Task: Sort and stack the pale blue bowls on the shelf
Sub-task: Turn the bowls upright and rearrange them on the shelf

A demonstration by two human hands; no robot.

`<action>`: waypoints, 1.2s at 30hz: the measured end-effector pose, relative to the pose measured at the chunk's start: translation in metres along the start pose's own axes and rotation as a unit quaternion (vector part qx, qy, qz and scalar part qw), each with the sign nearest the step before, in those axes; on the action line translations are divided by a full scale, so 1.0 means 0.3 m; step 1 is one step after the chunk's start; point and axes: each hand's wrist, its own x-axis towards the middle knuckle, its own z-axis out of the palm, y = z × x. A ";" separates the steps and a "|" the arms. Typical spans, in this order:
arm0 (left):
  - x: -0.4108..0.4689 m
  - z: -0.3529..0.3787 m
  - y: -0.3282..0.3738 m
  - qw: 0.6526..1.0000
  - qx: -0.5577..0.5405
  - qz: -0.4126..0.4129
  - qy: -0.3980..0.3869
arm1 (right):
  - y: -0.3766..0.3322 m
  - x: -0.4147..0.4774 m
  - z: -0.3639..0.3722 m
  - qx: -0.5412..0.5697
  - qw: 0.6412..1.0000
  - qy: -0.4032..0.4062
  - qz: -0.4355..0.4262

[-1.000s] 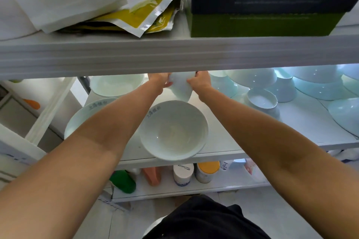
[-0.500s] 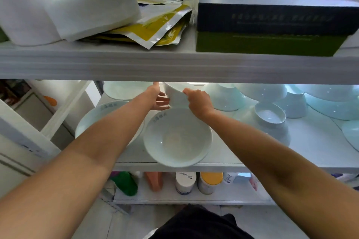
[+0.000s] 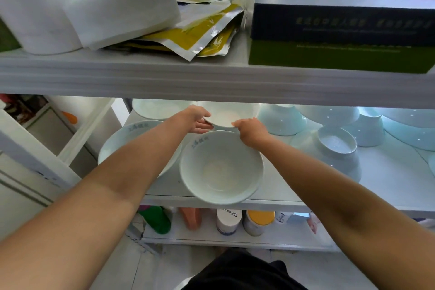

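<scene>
Both my hands reach under the upper shelf board and hold a small pale bowl (image 3: 223,116), which is turned mouth toward me. My left hand (image 3: 196,119) grips its left rim with thumb on top and fingers below. My right hand (image 3: 250,129) pinches its right rim. Just in front of it a wide pale blue bowl (image 3: 221,167) stands upright at the edge of the middle shelf (image 3: 388,186). Another wide bowl (image 3: 124,141) lies behind my left forearm. To the right stand several pale blue bowls upside down (image 3: 281,120), one small bowl (image 3: 336,142) upright on a stack.
The upper shelf board (image 3: 211,82) hangs low over the bowls and carries a paper roll (image 3: 35,7), foil pouches (image 3: 200,35) and a dark box (image 3: 341,23). Jars and bottles (image 3: 229,221) stand on the lower shelf. A white frame (image 3: 35,162) stands at the left.
The small bowl has been turned from tilted to mouth facing me. My left hand, which had let go half a second ago, grips its left rim again. The camera moved closer.
</scene>
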 end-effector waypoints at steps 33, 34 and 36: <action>-0.042 0.344 -0.065 0.701 0.581 0.403 0.089 | 0.218 -0.321 -0.001 -0.032 0.988 0.051 0.145; -0.051 0.377 -0.066 0.703 0.576 0.410 0.080 | 0.239 -0.336 -0.005 -0.035 0.986 0.056 0.152; -0.066 0.435 -0.063 0.707 0.566 0.418 0.062 | 0.281 -0.361 -0.019 -0.034 0.983 0.066 0.168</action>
